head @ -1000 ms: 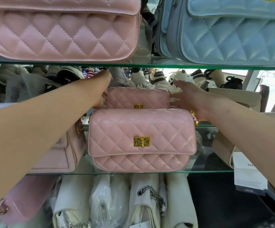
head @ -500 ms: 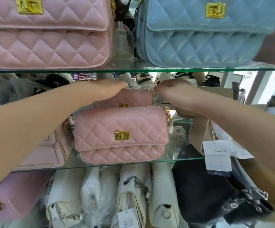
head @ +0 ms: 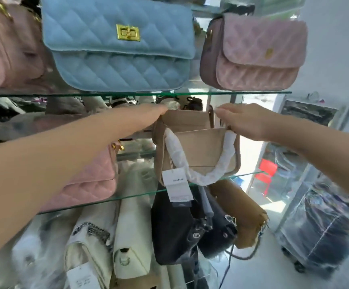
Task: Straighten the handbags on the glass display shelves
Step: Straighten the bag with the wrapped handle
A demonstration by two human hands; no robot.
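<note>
Only illegible tag point(head: 176, 184) on beige handbag point(head: 200, 149)

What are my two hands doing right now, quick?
Left hand: grips the beige handbag's top left corner.
Right hand: pinches its top right corner.

- We get bright daylight from the right rear; bkgd there is blown out to near white.
- Motion blur smears the whole frame; the pink bag point(head: 257, 55) top right is softest, its clasp a smudge.
- Wide-angle bend skews the glass shelf point(head: 127, 197) & stretches things at the left edge.
- Shadows soft, prob. diffuse light; glare streaks on plastic wrap point(head: 326, 226) lower right.
</note>
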